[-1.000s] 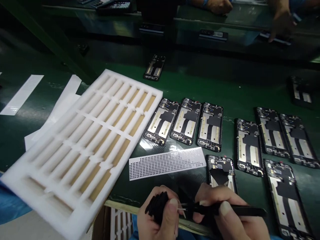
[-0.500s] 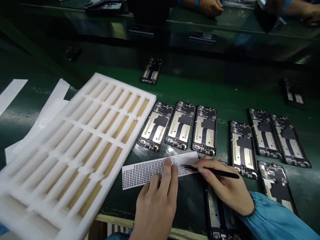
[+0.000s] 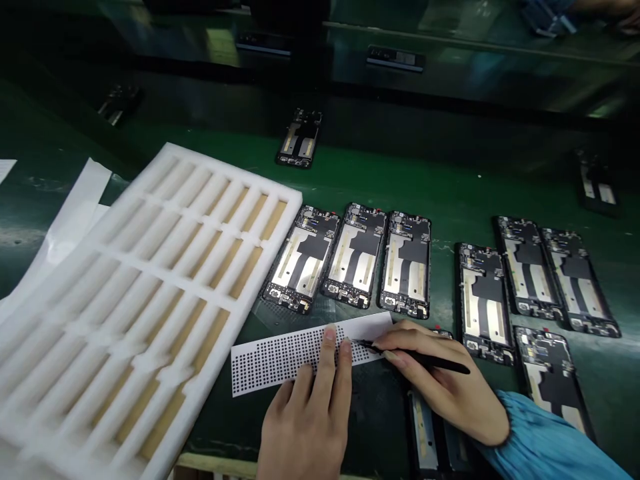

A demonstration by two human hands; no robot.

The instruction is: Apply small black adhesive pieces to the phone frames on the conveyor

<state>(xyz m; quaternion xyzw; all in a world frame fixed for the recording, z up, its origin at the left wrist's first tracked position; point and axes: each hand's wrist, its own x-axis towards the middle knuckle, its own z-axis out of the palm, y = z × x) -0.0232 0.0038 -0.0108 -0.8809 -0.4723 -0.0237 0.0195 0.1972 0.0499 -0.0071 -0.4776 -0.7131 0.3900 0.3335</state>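
A white sheet of small black dot stickers point(image 3: 280, 360) lies at a slant on the green bench. My left hand point(image 3: 313, 407) rests on it with fingers stretched out, the fingertips pressing the sheet flat. Black tweezers point(image 3: 425, 359) are pinched in my right hand point(image 3: 445, 383), and their tip meets the sheet near my left fingertips. Under my right hand and wrist lies a phone chassis point(image 3: 425, 433), partly hidden. Three opened phone bodies point(image 3: 357, 257) stand side by side just beyond the sheet.
On the left is a white foam tray point(image 3: 210, 287) with rows of slots. White paper strips point(image 3: 75, 207) lie behind it. Several more phone bodies point(image 3: 485, 300) are at the right, one phone point(image 3: 300, 138) farther back. A person's hand point(image 3: 607, 8) shows at the top right.
The camera view has shifted slightly, so the tray and sheet appear farther left. My left hand still holds the sheet down, and the tweezers' tip stays at the dots.
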